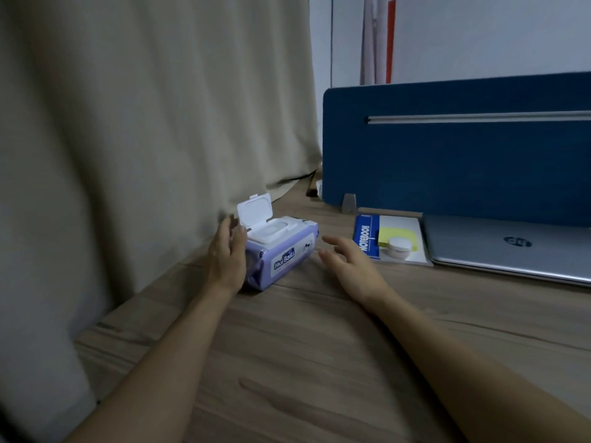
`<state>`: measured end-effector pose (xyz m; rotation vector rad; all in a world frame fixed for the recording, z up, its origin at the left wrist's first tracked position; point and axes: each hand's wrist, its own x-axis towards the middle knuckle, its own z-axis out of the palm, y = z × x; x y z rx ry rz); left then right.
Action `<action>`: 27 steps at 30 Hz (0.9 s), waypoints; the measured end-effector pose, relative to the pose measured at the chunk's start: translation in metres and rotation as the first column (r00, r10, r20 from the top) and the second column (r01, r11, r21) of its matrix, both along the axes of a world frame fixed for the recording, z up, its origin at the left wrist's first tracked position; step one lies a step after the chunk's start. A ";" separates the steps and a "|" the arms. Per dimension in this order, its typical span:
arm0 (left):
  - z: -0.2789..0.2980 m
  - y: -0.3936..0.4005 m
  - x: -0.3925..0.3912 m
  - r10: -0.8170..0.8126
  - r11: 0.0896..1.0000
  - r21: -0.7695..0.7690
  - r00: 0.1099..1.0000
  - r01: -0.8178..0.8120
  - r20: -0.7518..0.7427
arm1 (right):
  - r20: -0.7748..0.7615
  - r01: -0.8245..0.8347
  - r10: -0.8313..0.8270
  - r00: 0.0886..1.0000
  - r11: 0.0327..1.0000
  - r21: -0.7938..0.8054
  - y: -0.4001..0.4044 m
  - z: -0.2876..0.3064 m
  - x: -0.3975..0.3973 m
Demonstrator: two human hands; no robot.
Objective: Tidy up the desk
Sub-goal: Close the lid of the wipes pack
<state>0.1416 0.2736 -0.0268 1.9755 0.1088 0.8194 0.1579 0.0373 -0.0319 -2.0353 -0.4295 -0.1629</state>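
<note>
While my left hand (227, 251) cups the soft wipes pack (281, 251) by the curtain (144, 123), lid (255, 208) up, my right hand (347, 263), fingers spread and empty, should grip its squashy side.

Both hands (227, 254) (348, 266) outstretched; fingers spread

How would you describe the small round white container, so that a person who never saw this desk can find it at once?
Start at the blue divider panel at the back of the desk, then look down to the closed silver laptop lying before it. Just left of the laptop lies a notebook with a yellow sticky pad on top. The round white container sits on that pad, the only round thing there.
</note>
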 end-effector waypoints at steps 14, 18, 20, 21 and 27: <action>0.011 0.002 0.014 -0.269 0.918 0.320 0.961 0.235 0.065 | 0.062 -0.115 0.115 0.991 0.993 0.002 0.018 0.000 0.044; 0.013 -0.002 0.011 -0.223 0.908 0.358 0.974 0.219 -0.030 | 0.049 -0.128 0.127 0.991 0.991 0.036 0.018 0.001 0.042; 0.014 -0.003 0.009 -0.203 0.899 0.383 0.977 0.211 -0.061 | 0.051 -0.128 0.126 0.991 0.991 0.039 0.018 0.001 0.042; 0.015 -0.004 0.009 -0.193 0.895 0.395 0.978 0.206 -0.073 | 0.052 -0.126 0.124 0.991 0.991 0.043 0.018 0.001 0.042; 0.016 -0.009 0.005 -0.186 0.892 0.400 0.977 0.211 -0.102 | 0.039 -0.130 0.128 0.991 0.990 0.057 0.017 0.001 0.043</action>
